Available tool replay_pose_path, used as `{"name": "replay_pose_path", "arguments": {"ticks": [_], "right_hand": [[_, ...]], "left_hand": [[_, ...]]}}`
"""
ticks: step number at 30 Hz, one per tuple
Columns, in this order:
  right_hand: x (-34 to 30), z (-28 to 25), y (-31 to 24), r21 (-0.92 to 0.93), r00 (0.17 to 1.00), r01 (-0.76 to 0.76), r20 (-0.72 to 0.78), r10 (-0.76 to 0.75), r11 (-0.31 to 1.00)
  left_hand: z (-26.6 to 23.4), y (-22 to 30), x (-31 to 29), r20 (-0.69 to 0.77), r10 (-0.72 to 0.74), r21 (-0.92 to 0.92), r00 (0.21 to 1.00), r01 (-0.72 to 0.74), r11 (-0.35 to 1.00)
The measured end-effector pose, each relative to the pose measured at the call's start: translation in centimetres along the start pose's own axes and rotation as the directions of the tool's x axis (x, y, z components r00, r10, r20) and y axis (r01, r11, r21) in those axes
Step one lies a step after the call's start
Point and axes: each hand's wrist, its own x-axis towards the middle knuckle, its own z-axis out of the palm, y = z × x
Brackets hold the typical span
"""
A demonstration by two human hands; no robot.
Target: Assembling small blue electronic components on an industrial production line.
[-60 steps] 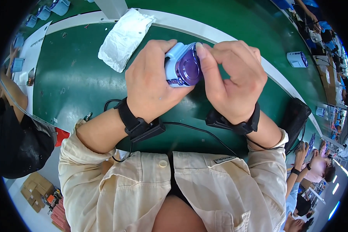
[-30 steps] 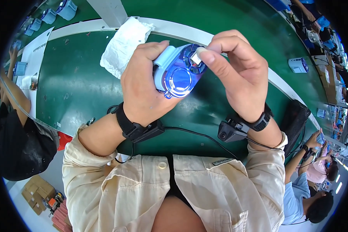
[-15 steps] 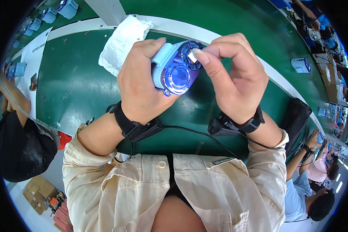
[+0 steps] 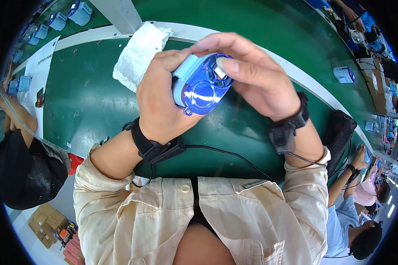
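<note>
A small light-blue gadget (image 4: 199, 84) with a shiny round blue face sits in the air above the green table (image 4: 88, 101), held between both hands near the middle of the view. The left hand (image 4: 161, 101) is wrapped around its left side and back, fingers curled close, thumb lying along the top edge, so the grip is narrow and firm. The right hand (image 4: 256, 77) comes over from the right with its fingers bent down onto the upper right corner of the gadget; the thumb tip presses beside a small pale square piece (image 4: 220, 73) there. Its fingers are nearly closed, touching the gadget rather than wrapping it.

Each wrist carries a black band (image 4: 148, 143) with a small black box, and a thin black cable (image 4: 225, 154) runs between them across the table edge.

Behind the left hand, a crumpled white cloth (image 4: 139, 53) lies on the table, just beside a white strip (image 4: 296, 70) that runs across the green surface. Farther right, well apart from the hands, a white and blue gadget (image 4: 344, 74) rests beyond that strip. At the upper left, several light-blue pieces (image 4: 79, 11) stand in a row; whether they hold anything cannot be told. A black mesh object (image 4: 340, 132) stands at the right table edge.

Other people sit at the left and at the lower right.
</note>
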Motion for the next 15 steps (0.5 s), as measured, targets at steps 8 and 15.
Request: {"name": "replay_pose_path", "arguments": {"ticks": [8,15], "right_hand": [[0.7,1.8,2.3,0.314,0.997,-0.046,0.074,0.023,0.948],[0.4,2.0,3.0,0.139,0.991,0.134,-0.016,-0.133,0.981]], "left_hand": [[0.4,-0.6,-0.1,-0.072,0.036,-0.021,0.997,-0.038,0.999],[0.2,-0.6,0.0,0.038,0.026,-0.048,0.999,-0.024,0.999]]}}
